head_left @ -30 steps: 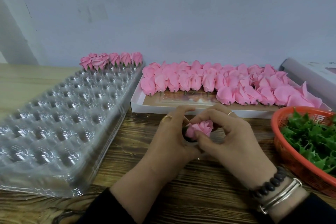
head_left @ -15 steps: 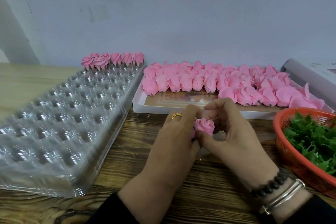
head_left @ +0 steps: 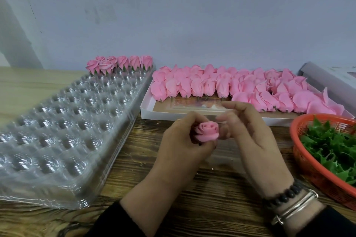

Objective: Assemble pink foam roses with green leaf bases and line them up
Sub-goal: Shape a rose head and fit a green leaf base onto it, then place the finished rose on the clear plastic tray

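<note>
The fingers of the left hand (head_left: pixel 179 140) are curled round a pink rose (head_left: pixel 207 131) and hold it up just above the table (head_left: pixel 221 188). The fingers of the right hand (head_left: pixel 248 132) were pinching the rose half a second ago. Now they have let go and sit loose and apart, just beside it. The rose now faces up and its petals look neat. I think this rose is done and can go with the others. I cannot see a green leaf under it, because the hand hides the bottom.

A few finished roses (head_left: pixel 119 63) stand in a row at the far end of the clear tray (head_left: pixel 63 121). More plain pink buds (head_left: pixel 221 86) lie in the white box (head_left: pixel 148 109). Green leaves (head_left: pixel 335 146) fill the orange basket (head_left: pixel 312 173) on the right. Nothing blocks the way to the tray.
</note>
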